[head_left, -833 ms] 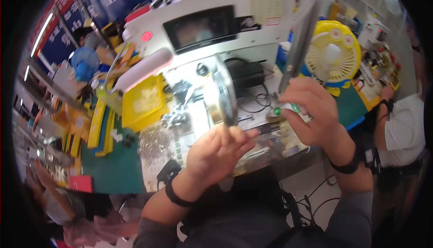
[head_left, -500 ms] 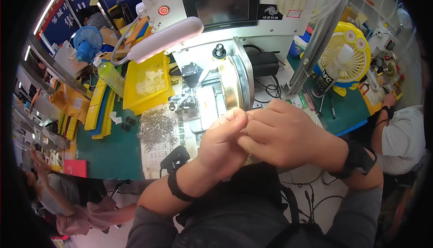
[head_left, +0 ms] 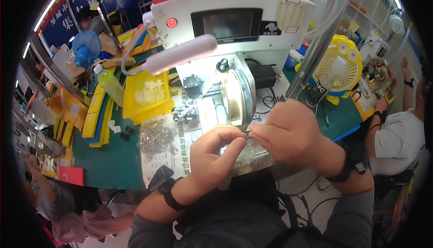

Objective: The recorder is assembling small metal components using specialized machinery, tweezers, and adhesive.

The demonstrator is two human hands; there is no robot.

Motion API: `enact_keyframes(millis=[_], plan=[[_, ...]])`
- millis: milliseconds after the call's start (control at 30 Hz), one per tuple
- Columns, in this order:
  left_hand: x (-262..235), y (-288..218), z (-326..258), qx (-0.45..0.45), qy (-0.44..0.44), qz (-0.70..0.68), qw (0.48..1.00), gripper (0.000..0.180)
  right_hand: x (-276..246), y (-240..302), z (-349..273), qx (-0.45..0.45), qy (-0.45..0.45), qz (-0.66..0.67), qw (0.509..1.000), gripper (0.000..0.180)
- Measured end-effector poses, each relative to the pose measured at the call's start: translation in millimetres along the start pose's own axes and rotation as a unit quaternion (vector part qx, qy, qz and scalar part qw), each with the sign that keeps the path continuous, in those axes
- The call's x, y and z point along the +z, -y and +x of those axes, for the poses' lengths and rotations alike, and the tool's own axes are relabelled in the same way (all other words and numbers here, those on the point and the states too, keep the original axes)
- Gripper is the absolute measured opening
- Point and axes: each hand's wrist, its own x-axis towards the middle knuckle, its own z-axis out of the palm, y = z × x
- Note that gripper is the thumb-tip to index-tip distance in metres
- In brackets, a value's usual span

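Both hands' grip (head_left: 247, 136) on a small metal part (head_left: 246, 135) beside the winding machine (head_left: 234, 22)

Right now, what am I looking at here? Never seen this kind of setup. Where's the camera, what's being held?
The one picture comes from a fisheye camera on a person's head, looking down, so straight edges bend. The left hand and right hand meet at the fingertips, pinching a small metal part too small to identify. Behind them stands a white benchtop machine with a dark screen, a red button and a metal wheel. On the green bench mat sit a yellow tray and a heap of small metal pieces. A yellow fan stands on the right.
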Motion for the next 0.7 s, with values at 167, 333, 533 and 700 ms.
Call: enact_keyframes(millis=[167, 333, 533, 700], plan=[[-8.7, -16.5, 0.1, 0.037, -0.022, 0.195, 0.98, 0.008, -22.6, 1.5, 11.2, 0.021, 0.103, 0.055, 0.993, 0.016], [-33.5, -12.3, -5.5, 0.046, -0.063, 0.03, 0.996, 0.004, -112.7, -75.7, 50.7, 0.183, -0.101, 0.055, 0.976, 0.018], [-36.2, -0.5, 2.7, 0.073, -0.062, -0.005, 0.995, 0.005, -186.6, -161.0, 110.9, 0.244, -0.412, 0.071, 0.875, 0.021], [-36.1, -0.6, -0.6, 0.062, -0.101, -0.01, 0.993, 0.006, -180.2, -172.7, 149.5, 0.272, -0.435, -0.025, 0.858, 0.026]])
